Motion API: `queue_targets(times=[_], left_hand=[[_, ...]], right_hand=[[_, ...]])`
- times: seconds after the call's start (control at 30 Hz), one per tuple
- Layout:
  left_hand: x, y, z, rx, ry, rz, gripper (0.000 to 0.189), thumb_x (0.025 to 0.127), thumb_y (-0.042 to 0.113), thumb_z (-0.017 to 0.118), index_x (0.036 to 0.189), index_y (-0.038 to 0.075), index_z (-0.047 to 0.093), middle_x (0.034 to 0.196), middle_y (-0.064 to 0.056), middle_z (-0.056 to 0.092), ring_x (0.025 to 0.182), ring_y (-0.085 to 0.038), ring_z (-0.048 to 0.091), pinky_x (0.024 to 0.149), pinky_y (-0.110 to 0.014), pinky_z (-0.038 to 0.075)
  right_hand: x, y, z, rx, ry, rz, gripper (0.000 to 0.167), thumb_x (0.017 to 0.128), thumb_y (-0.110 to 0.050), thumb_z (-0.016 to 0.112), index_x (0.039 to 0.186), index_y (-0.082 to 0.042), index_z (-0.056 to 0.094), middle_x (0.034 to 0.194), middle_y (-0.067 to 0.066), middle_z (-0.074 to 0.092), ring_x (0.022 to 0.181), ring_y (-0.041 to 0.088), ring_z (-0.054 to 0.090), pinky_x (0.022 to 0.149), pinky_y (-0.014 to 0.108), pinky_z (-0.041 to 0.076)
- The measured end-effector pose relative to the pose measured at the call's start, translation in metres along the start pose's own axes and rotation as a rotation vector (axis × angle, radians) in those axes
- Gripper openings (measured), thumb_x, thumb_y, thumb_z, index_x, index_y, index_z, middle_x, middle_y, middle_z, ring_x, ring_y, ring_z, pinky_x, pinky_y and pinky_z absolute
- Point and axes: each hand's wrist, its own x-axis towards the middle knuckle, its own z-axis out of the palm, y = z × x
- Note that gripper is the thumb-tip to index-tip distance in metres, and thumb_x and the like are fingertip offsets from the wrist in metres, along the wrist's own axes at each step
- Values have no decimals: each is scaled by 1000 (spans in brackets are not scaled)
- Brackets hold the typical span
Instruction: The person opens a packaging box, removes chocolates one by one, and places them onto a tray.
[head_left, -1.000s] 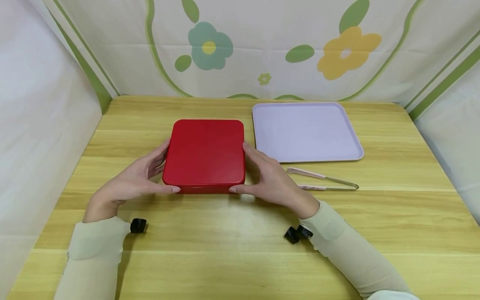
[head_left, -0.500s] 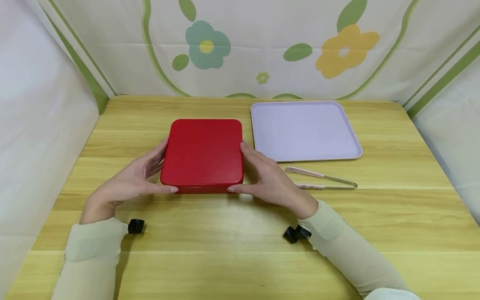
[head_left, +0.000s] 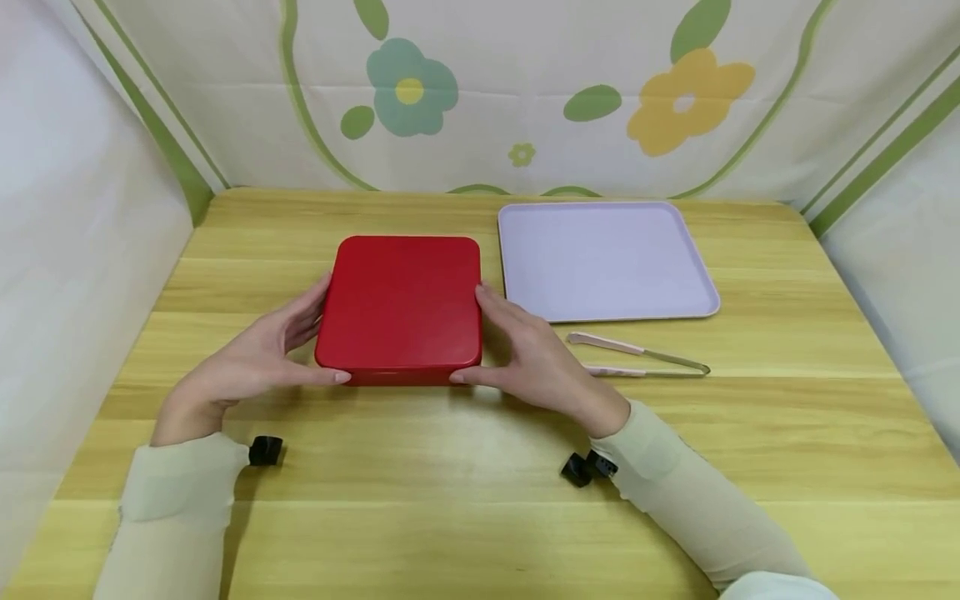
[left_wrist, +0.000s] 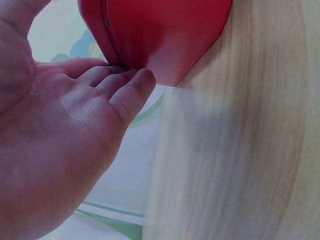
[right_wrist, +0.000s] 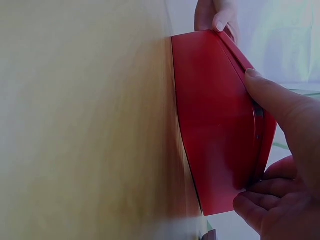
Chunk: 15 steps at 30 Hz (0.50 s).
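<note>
A square red lidded box (head_left: 401, 304) with rounded corners sits on the wooden table, its lid on. At its left side my left hand (head_left: 251, 358) grips the front corner, thumb on the front of the lid's rim and fingers along the side. My right hand (head_left: 536, 358) holds the opposite corner likewise. In the right wrist view, the right thumb (right_wrist: 272, 95) presses the lid's edge and the fingers touch the side near the seam. The left wrist view shows the left fingertips (left_wrist: 142, 82) against the box wall (left_wrist: 165, 45). What the box contains is hidden.
A pale lilac tray (head_left: 607, 262) lies at the back right of the table (head_left: 420, 500). In front of it rest tongs (head_left: 641, 354) with pink handles, partly behind the right hand. Flower-printed cloth (head_left: 480, 100) hangs behind the table, and white cloth encloses both sides.
The whole head view has shifted slightly, so everything appears a little further left. Both hands keep their hold on the box, and the lid stays on.
</note>
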Motion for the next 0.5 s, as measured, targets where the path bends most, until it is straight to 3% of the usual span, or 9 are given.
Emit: queue_targets(times=[0.27, 0.5], left_hand=[[1, 1, 0, 23, -15, -3, 120, 90, 16, 90, 173, 37, 6, 181, 12, 14, 166, -33, 24, 110, -1, 39], [1, 2, 1, 51, -11, -47, 118, 91, 24, 89, 171, 45, 5, 180, 17, 14, 166, -33, 26, 109, -1, 40]], right_hand=[[-1, 3, 0, 14, -6, 6, 109, 87, -46, 90, 170, -8, 30, 179, 6, 28, 165, 27, 30, 132, 49, 35], [0, 3, 0, 16, -14, 12, 108, 88, -47, 90, 170, -8, 30, 179, 6, 27, 165, 27, 30, 132, 49, 36]])
